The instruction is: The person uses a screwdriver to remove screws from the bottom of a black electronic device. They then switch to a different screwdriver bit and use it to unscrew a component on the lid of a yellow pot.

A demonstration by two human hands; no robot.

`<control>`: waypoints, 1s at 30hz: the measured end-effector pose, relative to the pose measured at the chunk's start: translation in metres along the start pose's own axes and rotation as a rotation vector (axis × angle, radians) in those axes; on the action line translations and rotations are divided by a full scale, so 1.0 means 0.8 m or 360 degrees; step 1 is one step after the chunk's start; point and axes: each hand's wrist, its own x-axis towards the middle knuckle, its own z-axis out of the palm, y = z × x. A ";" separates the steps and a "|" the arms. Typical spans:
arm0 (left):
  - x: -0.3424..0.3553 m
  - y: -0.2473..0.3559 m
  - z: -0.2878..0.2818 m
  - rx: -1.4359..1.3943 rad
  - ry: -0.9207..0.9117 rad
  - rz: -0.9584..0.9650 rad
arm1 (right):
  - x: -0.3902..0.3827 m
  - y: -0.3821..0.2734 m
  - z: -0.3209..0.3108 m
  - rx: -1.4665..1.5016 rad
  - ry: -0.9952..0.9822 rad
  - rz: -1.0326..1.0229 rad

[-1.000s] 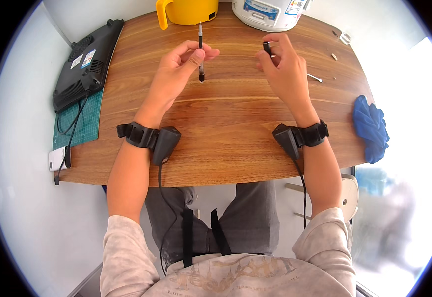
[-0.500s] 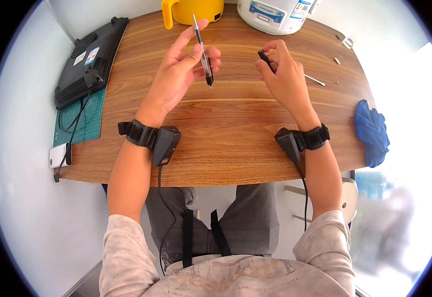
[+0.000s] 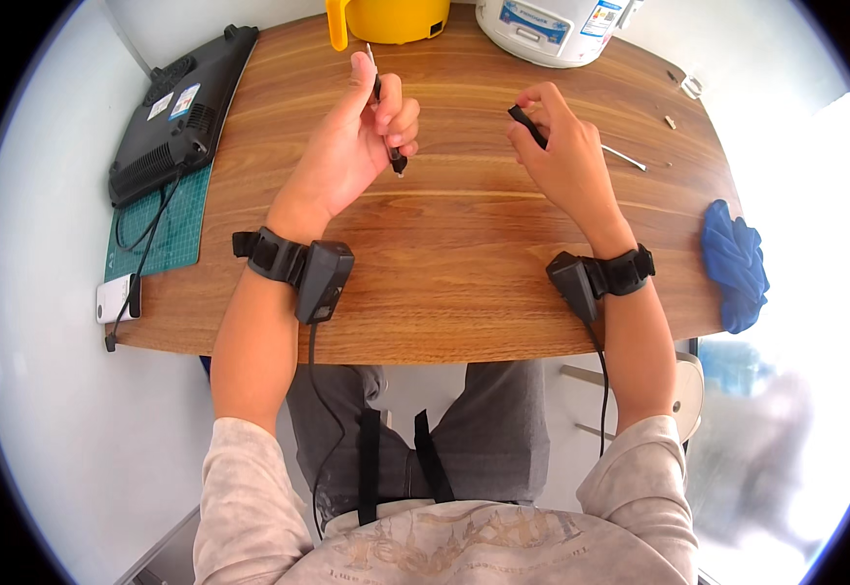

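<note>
My left hand [image 3: 347, 146], thumb raised, has its fingers curled round a slim pen [image 3: 401, 164] with a black end. The pen tilts, and its pale tip points toward the yellow container. Between the thumb and fingers of my right hand [image 3: 566, 156] is a short black piece [image 3: 527, 127]; its lower part is hidden by the hand. Past the right hand's outer edge shows a thin silver rod [image 3: 625, 158]. I cannot tell whether the rod joins the black piece. Both hands are above the wooden table [image 3: 444, 263], apart from each other.
A yellow container [image 3: 396, 19] and a white appliance [image 3: 542, 39] stand at the back. At left, a black device [image 3: 176, 122] overlaps a green cutting mat [image 3: 172, 239], near a white box [image 3: 115, 300]. A blue cloth [image 3: 734, 263] hangs at the right edge; small bits [image 3: 670, 123] lie far right.
My left fingers have curled in round the pen, which was held loosely across a more open hand. The pen has turned to stand more upright. My right hand has barely moved.
</note>
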 end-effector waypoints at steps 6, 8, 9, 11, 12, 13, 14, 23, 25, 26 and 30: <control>-0.004 0.007 0.017 -0.0099 0.0220 0.0006 | 0.000 0.000 -0.001 -0.0008 0.0001 -0.0030; -0.004 0.004 0.016 -0.0154 0.0243 0.0058 | 0.000 0.002 0.002 0.0013 0.0004 -0.0043; -0.003 0.004 0.014 -0.0182 0.0219 0.0055 | 0.000 0.003 0.002 0.0015 0.0001 -0.0045; -0.003 0.004 0.005 -0.0236 0.0174 0.0051 | 0.000 0.002 0.002 0.0021 -0.0007 -0.0052; -0.003 0.003 0.001 -0.0255 0.0135 0.0059 | 0.000 0.000 0.002 0.0018 -0.0016 -0.0045; -0.002 0.001 -0.003 -0.0275 0.0094 0.0067 | -0.001 -0.001 0.001 0.0013 -0.0024 -0.0036; -0.002 0.000 -0.006 -0.0295 0.0053 0.0075 | -0.001 -0.003 0.001 0.0008 -0.0032 -0.0028; -0.001 0.002 -0.006 0.0029 0.0037 -0.0016 | -0.001 0.000 0.001 0.0053 0.0004 -0.0163; -0.001 0.000 0.000 0.0161 0.0069 -0.0023 | -0.001 -0.008 -0.004 0.0090 -0.0060 -0.0028; -0.002 -0.001 0.002 0.0227 0.0085 -0.0027 | -0.001 -0.012 -0.005 0.0110 -0.0092 0.0040; -0.003 -0.002 0.009 0.0594 0.0099 -0.0110 | 0.000 -0.005 -0.004 0.0393 -0.0028 0.0087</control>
